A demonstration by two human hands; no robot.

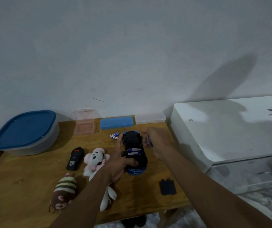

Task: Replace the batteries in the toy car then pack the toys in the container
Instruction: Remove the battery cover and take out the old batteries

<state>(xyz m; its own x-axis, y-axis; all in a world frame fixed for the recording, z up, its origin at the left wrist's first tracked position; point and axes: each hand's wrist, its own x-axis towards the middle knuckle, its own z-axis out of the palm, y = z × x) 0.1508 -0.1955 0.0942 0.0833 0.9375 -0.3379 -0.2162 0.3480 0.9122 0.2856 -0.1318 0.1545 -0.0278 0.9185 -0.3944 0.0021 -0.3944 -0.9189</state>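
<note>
A: Car (132, 140): where is it found?

B: It is laid upside down on the table (25, 170), near the middle, with its black underside turned up. Two cells (134, 151) are seen in the open bay.

A: How is it held?

B: It is gripped by the left hand (117, 163). The thumb is curled over the near end and the fingers are stretched along the left side.

A: And the right hand (160, 142)?

B: It is closed round a battery (149, 141), which is blurred and held just right of the car. Whether battery and car touch cannot be told.

A: What is laid nearby?

B: Loose batteries (114, 135) are seen just left of the car's far end. A black cover (167, 187) is laid flat towards the right front corner, apart from the car. A remote (75, 158) and a pink plush (94, 159) are placed left of the left hand, and a striped plush (64, 191) is nearer the front. A white plush (107, 199) is partly hidden under the left forearm.

A: Farther out?

B: The container (33, 149), with its blue lid (25, 129) on, is set at the far left corner. A pink box (84, 127), a blue case (117, 122) and a clear case (150, 118) are lined along the wall. A white cabinet (230, 129) is set right of the table.
</note>
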